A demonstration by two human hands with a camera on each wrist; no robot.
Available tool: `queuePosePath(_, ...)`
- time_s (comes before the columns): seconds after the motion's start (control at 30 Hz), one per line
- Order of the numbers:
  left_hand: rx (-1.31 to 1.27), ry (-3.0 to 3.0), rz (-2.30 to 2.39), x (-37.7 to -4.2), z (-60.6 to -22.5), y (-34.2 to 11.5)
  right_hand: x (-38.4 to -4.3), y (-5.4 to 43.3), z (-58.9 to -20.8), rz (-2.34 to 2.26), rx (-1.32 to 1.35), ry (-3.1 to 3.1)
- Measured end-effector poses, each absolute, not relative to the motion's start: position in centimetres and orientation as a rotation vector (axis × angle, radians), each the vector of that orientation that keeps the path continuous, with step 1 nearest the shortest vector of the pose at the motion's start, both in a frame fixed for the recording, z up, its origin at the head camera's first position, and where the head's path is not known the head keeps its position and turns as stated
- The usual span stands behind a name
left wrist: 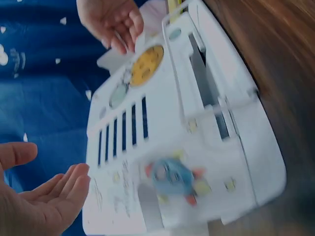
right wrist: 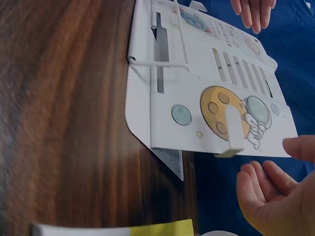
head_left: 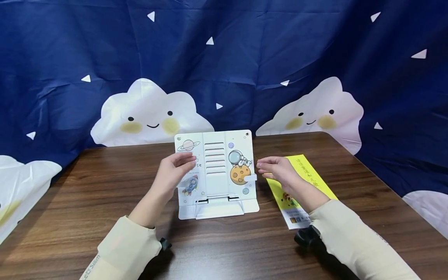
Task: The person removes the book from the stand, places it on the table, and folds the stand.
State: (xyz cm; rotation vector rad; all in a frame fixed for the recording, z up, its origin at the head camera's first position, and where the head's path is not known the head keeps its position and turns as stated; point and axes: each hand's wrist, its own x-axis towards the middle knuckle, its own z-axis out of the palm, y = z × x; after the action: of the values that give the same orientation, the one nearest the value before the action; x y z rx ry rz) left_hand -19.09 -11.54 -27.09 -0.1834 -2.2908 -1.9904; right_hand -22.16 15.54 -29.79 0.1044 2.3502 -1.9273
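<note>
A white book stand [head_left: 214,186] printed with a rocket, a planet and an astronaut stands upright on the table, its slotted back panel facing me. My left hand [head_left: 175,171] hovers in front of the stand's left side, fingers loosely extended and holding nothing. Beside the right edge is my right hand [head_left: 280,171], also with nothing in it; the right wrist view shows a gap between its fingers [right wrist: 266,184] and the panel. A small white clip [right wrist: 234,130] sticks out over the orange moon picture. Along the stand's base runs a wire-framed ledge [head_left: 219,208].
A yellow booklet [head_left: 308,171] with a white lower end lies to the right, partly under my right forearm. The brown wooden table [head_left: 122,171] ends at the back against a blue curtain [head_left: 238,58] with cloud faces.
</note>
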Motion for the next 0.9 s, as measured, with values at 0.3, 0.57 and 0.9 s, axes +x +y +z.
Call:
queuePosePath(0.3, -0.171, -2.052, -2.023, -24.1, -32.4, -16.8, -27.3, 17.4, -37.3, -2.002, 0.164, 2.481)
queuePosePath(0.57, -0.003, -2.196, -1.982, -25.8, -34.5, -17.2, -24.6, 15.6, -35.0, -1.984, 0.188, 2.481)
queuePosePath(0.9, 0.094, -2.412, -1.927, -22.4, -31.0, -15.4, -24.8, 14.7, -35.7, -2.078, 0.19, 2.424)
